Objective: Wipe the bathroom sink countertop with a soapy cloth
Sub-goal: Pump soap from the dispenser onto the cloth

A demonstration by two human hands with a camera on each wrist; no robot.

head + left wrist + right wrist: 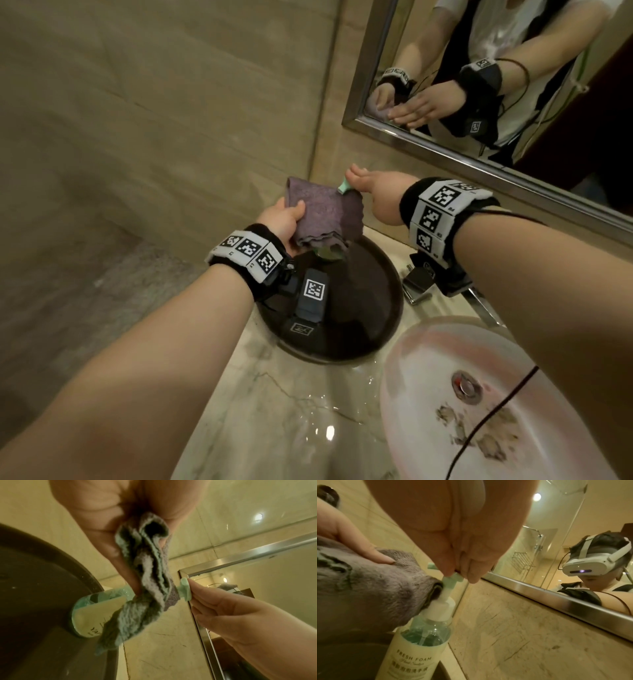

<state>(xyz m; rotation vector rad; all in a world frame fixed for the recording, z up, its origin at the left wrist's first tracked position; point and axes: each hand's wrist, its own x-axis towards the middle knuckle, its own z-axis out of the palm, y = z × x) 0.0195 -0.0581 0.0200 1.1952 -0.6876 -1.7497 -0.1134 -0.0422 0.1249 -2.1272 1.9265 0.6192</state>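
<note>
Left hand (281,219) grips cloth (325,214); bottle (418,642) holds green soap.

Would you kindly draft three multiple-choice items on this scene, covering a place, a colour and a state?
1. Where does the soap bottle stand?
A. on the dark round tray
B. in the sink
C. on the floor

2. What colour is the pump head?
A. red
B. pale green
C. black

3. What is the left hand doing?
A. hanging idle
B. gripping the cloth
C. turning the faucet

Answers: 1 A, the bottle's base sits on the tray; 2 B, the green top shows under the right hand; 3 B, its thumb and fingers pinch the cloth at the nozzle.
</note>
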